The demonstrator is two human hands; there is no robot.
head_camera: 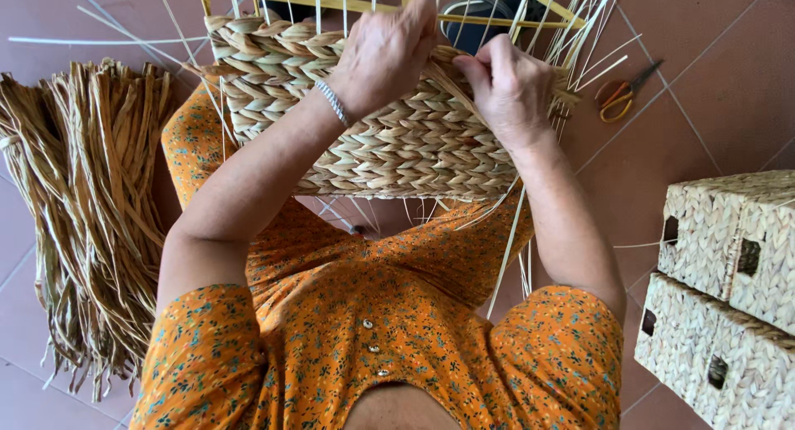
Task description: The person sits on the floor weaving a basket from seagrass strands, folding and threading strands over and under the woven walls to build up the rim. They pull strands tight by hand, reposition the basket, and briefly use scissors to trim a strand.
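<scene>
The person is weaving a half-made basket that is resting on their lap, tilted up against the knees above the tiled floor; the braided side wall is already built up in rows, and the yellow frame with thin upright ribs is standing bare along the top edge. The left hand is lying over the top rim of the weave, fingers curled down and pressing on the braid; the right hand is pinching a dried fibre strand at the right end of the top row, fingertips narrowed around it. By my judgement a new row is being worked near the upper right corner; the strand seems to need firm tension while passing between ribs. A bundle of raw fibre is lying on the floor at the left; orange-handled scissors are lying at the right; two finished baskets are stacked at the right edge.
</scene>
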